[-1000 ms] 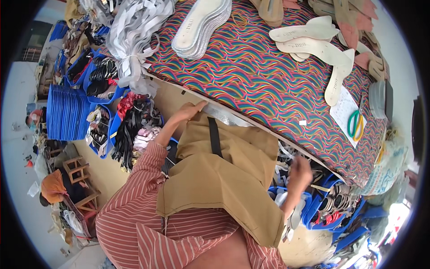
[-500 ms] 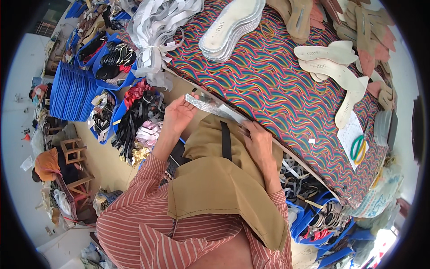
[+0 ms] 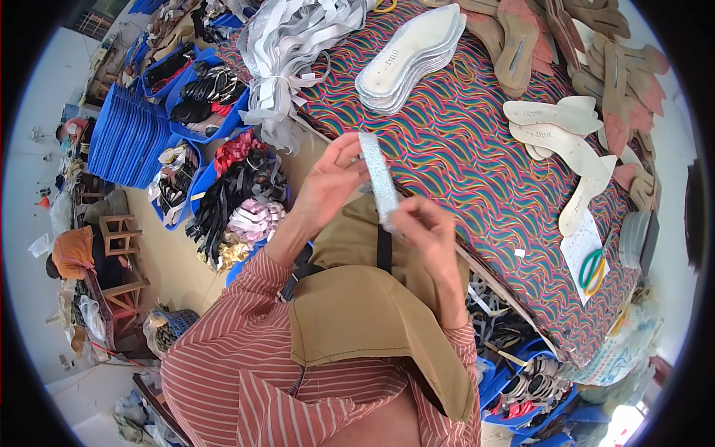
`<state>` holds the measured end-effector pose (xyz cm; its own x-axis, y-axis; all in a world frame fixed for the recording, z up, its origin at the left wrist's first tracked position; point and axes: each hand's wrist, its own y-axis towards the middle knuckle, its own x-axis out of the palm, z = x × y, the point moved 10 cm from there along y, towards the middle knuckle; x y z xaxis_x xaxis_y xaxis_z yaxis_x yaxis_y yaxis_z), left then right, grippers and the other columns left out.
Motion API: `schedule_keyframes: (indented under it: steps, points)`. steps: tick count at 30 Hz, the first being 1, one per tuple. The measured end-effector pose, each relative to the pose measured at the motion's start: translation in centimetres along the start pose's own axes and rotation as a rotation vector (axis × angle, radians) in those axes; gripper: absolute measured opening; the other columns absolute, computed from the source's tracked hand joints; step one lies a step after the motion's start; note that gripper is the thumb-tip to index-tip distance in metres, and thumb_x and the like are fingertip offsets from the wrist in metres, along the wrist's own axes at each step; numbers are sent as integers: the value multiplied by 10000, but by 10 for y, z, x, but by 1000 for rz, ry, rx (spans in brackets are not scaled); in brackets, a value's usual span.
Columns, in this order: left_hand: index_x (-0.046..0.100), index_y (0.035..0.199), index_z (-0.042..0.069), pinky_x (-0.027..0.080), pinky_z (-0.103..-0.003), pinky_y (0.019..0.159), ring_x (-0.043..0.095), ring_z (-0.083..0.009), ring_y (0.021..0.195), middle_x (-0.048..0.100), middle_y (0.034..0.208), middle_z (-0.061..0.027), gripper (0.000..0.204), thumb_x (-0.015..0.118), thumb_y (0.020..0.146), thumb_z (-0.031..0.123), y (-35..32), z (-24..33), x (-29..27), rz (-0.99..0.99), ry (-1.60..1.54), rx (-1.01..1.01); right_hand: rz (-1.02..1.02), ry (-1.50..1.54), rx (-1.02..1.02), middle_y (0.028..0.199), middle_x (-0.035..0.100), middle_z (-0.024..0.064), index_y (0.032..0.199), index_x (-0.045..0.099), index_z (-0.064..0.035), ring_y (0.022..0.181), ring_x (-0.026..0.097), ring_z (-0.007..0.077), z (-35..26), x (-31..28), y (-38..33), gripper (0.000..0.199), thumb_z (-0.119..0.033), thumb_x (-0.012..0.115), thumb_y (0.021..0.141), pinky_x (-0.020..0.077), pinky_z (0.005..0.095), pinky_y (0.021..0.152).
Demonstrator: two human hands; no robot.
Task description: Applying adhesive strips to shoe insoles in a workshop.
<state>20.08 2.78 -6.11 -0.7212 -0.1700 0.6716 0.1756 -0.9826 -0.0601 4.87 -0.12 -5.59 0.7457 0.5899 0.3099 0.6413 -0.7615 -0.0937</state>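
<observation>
A narrow silver glitter strip (image 3: 379, 177) is stretched between my two hands above my lap, beside the table edge. My left hand (image 3: 332, 179) pinches its far end between thumb and fingers. At the near end, my right hand (image 3: 427, 232) grips it with closed fingers. The strip slants down to the right, its glittery face toward me. Beyond it on the table lies a stack of white, silver-edged insoles (image 3: 408, 61). A bundle of grey and white ribbons (image 3: 287, 63) hangs over the table's corner.
The table has a colourful wavy cloth (image 3: 462, 164). On its right are cream insoles (image 3: 555, 134), brown shoe pieces (image 3: 514, 52), a paper sheet and green-yellow scissors (image 3: 592, 272). Blue bins (image 3: 125, 138) of straps stand left, with another bin (image 3: 521, 387) below right. A person (image 3: 74, 253) sits far left.
Both hands have lifted the strip up from near the table edge. It has turned from nearly level to steep, and the right hand has closed around its lower end.
</observation>
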Motion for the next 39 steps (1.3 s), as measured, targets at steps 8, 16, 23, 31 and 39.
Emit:
schedule_keyframes:
  steps: [8, 16, 23, 31, 39]
  points:
    - [626, 1204, 35, 462, -321, 901, 624, -227, 1014, 670, 1111, -107, 400, 565, 820, -58, -13, -76, 1, -333, 756, -149, 220, 263, -15, 616, 483, -7, 954, 618, 0, 464, 298, 41, -16, -48, -10, 88, -7, 579, 875, 230, 188, 435]
    - [678, 955, 84, 492, -378, 685, 629, -315, 713, 703, 843, -74, 177, 586, 811, 129, -13, -67, -105, -239, 1975, -27, 427, 113, -212, 650, 515, 12, 926, 595, -22, 458, 279, 26, -75, -119, -59, 66, -35, 556, 873, 204, 183, 405]
    - [694, 953, 117, 490, -402, 712, 645, -328, 712, 703, 825, -94, 196, 578, 796, 118, -31, -60, -180, -53, 2085, 181, 965, -135, -627, 791, 512, 1, 1108, 552, -10, 619, 433, 61, -154, -207, -152, 210, -140, 476, 963, 351, 172, 628]
    - [720, 994, 142, 489, -408, 741, 661, -334, 739, 707, 807, -106, 249, 576, 792, 120, -41, -96, -234, -137, 2277, -213, 1471, -669, -757, 748, 560, 10, 1086, 572, -1, 595, 443, 88, -276, -245, -280, 230, -71, 392, 961, 377, 193, 584]
    - [725, 1060, 145, 498, -439, 727, 659, -369, 735, 710, 799, -137, 303, 561, 807, 120, -26, -97, -223, -207, 2243, -164, 1778, -1083, -844, 821, 685, 107, 1036, 679, -66, 725, 657, 218, -388, -330, -457, 210, -195, 619, 882, 508, 323, 643]
